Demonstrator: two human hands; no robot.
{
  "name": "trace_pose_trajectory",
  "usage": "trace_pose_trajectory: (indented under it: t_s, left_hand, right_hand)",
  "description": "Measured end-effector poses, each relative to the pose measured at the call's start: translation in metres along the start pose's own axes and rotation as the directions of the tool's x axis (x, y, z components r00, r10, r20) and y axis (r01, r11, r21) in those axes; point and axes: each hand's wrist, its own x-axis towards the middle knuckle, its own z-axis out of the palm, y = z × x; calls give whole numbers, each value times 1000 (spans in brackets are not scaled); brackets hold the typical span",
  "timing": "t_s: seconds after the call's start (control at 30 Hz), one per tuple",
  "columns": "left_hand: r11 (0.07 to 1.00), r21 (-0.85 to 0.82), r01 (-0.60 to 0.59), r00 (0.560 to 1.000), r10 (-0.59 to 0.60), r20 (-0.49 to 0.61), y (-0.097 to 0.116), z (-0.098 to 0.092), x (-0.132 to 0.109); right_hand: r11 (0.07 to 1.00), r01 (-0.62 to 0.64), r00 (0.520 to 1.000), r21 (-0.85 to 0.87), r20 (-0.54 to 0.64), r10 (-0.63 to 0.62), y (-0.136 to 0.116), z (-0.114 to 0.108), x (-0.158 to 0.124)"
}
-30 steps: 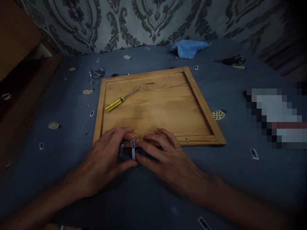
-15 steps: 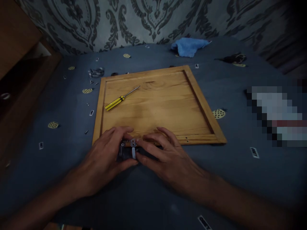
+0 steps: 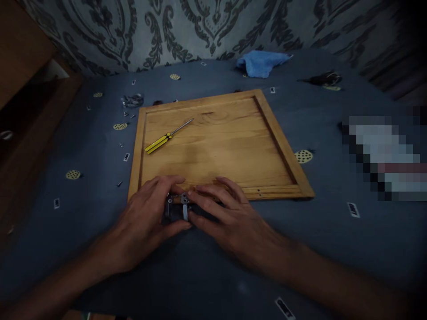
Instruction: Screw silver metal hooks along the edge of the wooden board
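Note:
A metal cabinet hinge (image 3: 184, 205) sits at the near edge of a framed wooden cabinet door (image 3: 220, 146), which lies flat. My left hand (image 3: 143, 215) curls round the hinge from the left, thumb in front and fingers over the door's near rail. From the right, my right hand (image 3: 230, 218) has thumb and index finger closed at the hinge, while its other fingers rest over the rail. Parts of the hinge are hidden by my fingers. On the door panel lies a yellow-and-black screwdriver (image 3: 160, 143), its tip pointing away to the right.
Left of the door, loose screws (image 3: 119, 183) lie on the dark blue patterned cloth (image 3: 93, 222), with a small pile of metal parts (image 3: 133, 100) farther back. A blue rag (image 3: 262, 63) and a dark object (image 3: 323, 79) lie behind. Wooden furniture (image 3: 30, 146) stands at left.
Both hands keep nearly the same grip on the hinge. The whole view has shifted only slightly; the door and screwdriver stay in place.

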Motion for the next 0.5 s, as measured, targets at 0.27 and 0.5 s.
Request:
trace_pose_trajectory:
  t_s: [0.27, 0.5]
  left_hand:
    - [1000, 2, 6, 1000, -6, 3, 1, -1, 0]
    - [999, 36, -20, 1000, 20, 20, 0, -1, -1]
  right_hand:
    - [1000, 2, 1000, 10, -6, -2, 0, 1, 0]
    - [1000, 7, 1000, 5, -8, -7, 1, 0, 2]
